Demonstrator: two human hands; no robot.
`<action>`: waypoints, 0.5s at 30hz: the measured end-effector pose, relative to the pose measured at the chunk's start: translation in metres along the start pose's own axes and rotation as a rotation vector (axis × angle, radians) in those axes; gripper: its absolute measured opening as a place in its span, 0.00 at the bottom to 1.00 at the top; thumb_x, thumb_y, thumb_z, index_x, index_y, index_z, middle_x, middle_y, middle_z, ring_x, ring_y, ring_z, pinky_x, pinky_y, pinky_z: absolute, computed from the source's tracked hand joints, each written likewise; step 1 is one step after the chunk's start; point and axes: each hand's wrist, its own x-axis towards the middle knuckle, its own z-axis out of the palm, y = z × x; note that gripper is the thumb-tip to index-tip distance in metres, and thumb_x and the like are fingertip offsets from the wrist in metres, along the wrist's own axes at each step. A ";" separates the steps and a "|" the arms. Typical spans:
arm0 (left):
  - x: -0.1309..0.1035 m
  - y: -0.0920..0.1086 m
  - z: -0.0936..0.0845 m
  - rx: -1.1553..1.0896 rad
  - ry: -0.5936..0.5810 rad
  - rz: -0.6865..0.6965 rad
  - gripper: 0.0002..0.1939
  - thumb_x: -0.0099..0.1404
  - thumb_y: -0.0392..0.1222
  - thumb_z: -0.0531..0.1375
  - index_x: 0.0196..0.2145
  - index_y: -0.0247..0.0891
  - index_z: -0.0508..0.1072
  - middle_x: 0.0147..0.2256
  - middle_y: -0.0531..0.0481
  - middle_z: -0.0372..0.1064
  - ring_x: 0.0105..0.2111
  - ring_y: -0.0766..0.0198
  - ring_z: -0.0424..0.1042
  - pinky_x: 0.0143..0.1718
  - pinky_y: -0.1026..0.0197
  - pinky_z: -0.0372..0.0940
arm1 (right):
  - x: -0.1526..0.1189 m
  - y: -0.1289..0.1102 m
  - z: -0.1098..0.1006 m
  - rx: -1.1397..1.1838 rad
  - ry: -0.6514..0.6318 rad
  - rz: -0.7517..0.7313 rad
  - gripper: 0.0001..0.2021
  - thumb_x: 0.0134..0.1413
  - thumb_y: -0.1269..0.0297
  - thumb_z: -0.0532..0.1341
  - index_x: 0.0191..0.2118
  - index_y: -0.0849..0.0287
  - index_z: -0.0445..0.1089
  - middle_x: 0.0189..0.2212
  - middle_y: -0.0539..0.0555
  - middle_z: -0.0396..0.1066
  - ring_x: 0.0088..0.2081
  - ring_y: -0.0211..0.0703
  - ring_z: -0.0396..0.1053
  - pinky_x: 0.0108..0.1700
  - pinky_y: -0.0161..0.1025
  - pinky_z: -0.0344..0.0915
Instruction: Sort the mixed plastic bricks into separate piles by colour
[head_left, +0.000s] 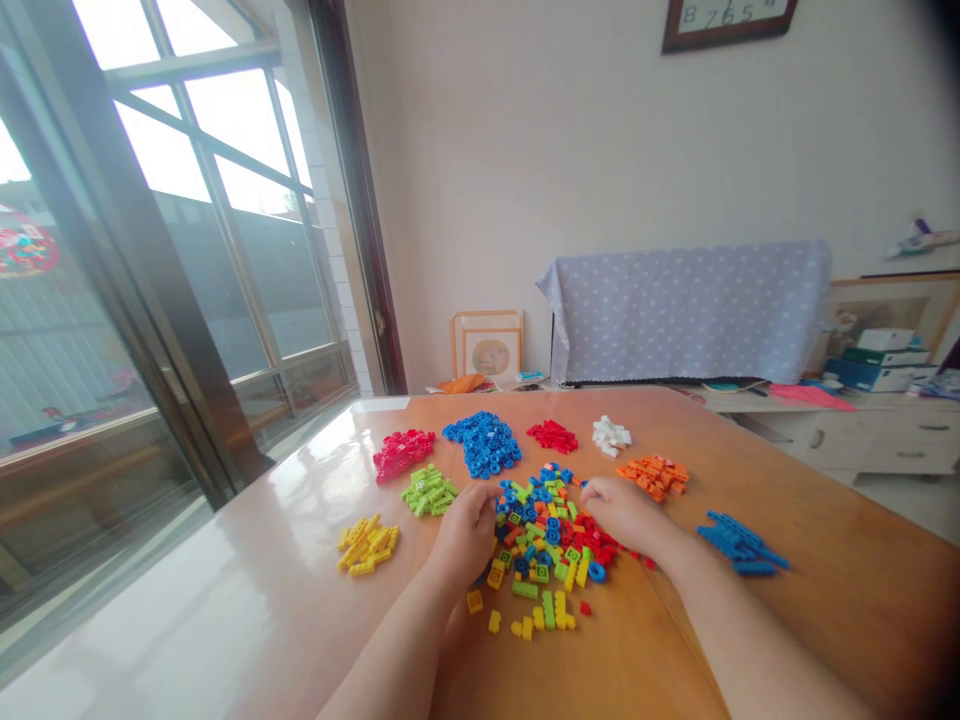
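A mixed pile of small toy bricks [544,530] in blue, red, green and yellow lies on the wooden table [300,620]. At the pile's left edge is my left hand [471,518], its fingers curled together at the bricks; what they hold, if anything, is hidden. My right hand [615,505] reaches over the pile's upper right side, fingers pinched near a small blue piece. Around the pile sit sorted heaps: yellow [367,545], light green [429,491], pink-red [403,453], blue [484,443], red [553,435], white [610,436], orange [654,477] and long blue bricks [741,543].
Glass sliding doors [172,250] stand along the left. Behind the table, a dotted cloth [690,310] covers a wide object on a white cabinet [862,440]. Framed pictures [489,350] lean on the wall. Loose bricks lie in front of the mixed pile.
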 end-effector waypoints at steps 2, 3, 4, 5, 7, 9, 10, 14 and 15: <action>0.001 -0.001 -0.003 -0.014 0.028 -0.014 0.15 0.69 0.38 0.50 0.47 0.40 0.74 0.46 0.48 0.75 0.47 0.62 0.72 0.50 0.62 0.65 | -0.004 -0.002 -0.001 -0.027 -0.038 0.001 0.11 0.55 0.64 0.54 0.30 0.56 0.74 0.27 0.51 0.74 0.29 0.39 0.67 0.30 0.33 0.51; 0.002 -0.002 -0.005 -0.017 0.042 -0.016 0.15 0.69 0.39 0.50 0.47 0.40 0.74 0.46 0.47 0.75 0.47 0.61 0.72 0.50 0.61 0.66 | -0.006 -0.004 -0.001 -0.039 -0.057 0.002 0.11 0.55 0.64 0.54 0.29 0.56 0.73 0.26 0.51 0.73 0.29 0.39 0.66 0.29 0.33 0.50; 0.002 -0.003 -0.006 -0.011 0.057 -0.025 0.15 0.69 0.39 0.51 0.47 0.40 0.74 0.46 0.47 0.75 0.47 0.60 0.72 0.49 0.61 0.66 | -0.008 -0.007 -0.001 -0.044 -0.072 -0.005 0.11 0.54 0.64 0.54 0.29 0.56 0.73 0.26 0.51 0.73 0.29 0.39 0.66 0.29 0.33 0.50; 0.002 -0.004 -0.007 -0.005 0.067 -0.033 0.15 0.68 0.39 0.51 0.46 0.40 0.74 0.46 0.47 0.75 0.47 0.60 0.73 0.49 0.61 0.66 | -0.010 -0.009 -0.001 -0.040 -0.085 -0.020 0.10 0.54 0.64 0.54 0.29 0.56 0.73 0.27 0.51 0.74 0.29 0.39 0.66 0.29 0.33 0.50; 0.002 -0.006 -0.008 0.003 0.070 -0.040 0.14 0.68 0.38 0.51 0.45 0.40 0.75 0.46 0.47 0.76 0.47 0.60 0.73 0.48 0.61 0.66 | -0.013 -0.015 -0.001 -0.003 -0.102 -0.082 0.09 0.53 0.64 0.55 0.32 0.56 0.74 0.30 0.50 0.74 0.30 0.39 0.66 0.29 0.33 0.50; 0.001 -0.006 -0.007 0.018 0.052 -0.040 0.14 0.66 0.36 0.52 0.44 0.40 0.75 0.44 0.48 0.76 0.46 0.60 0.73 0.47 0.61 0.65 | -0.015 -0.021 0.000 0.036 -0.101 -0.143 0.10 0.54 0.64 0.55 0.36 0.55 0.75 0.31 0.50 0.75 0.31 0.39 0.66 0.29 0.33 0.51; 0.001 -0.006 -0.007 0.032 0.035 -0.036 0.14 0.65 0.35 0.53 0.44 0.40 0.75 0.43 0.49 0.76 0.45 0.60 0.73 0.46 0.61 0.65 | -0.016 -0.024 0.000 0.045 -0.094 -0.159 0.11 0.54 0.64 0.55 0.37 0.54 0.75 0.31 0.50 0.74 0.31 0.39 0.66 0.30 0.33 0.52; -0.002 0.000 -0.009 0.111 -0.052 0.033 0.14 0.61 0.33 0.55 0.41 0.41 0.76 0.42 0.49 0.75 0.44 0.59 0.71 0.47 0.60 0.64 | -0.019 -0.032 0.000 0.051 -0.064 -0.166 0.12 0.55 0.65 0.54 0.37 0.54 0.75 0.30 0.50 0.74 0.32 0.40 0.67 0.31 0.33 0.53; -0.003 0.003 -0.010 0.134 -0.068 0.059 0.14 0.60 0.33 0.55 0.40 0.42 0.77 0.42 0.49 0.75 0.44 0.59 0.70 0.47 0.59 0.64 | -0.020 -0.034 -0.001 0.054 -0.063 -0.166 0.12 0.55 0.65 0.54 0.37 0.54 0.75 0.31 0.50 0.74 0.32 0.40 0.67 0.32 0.33 0.53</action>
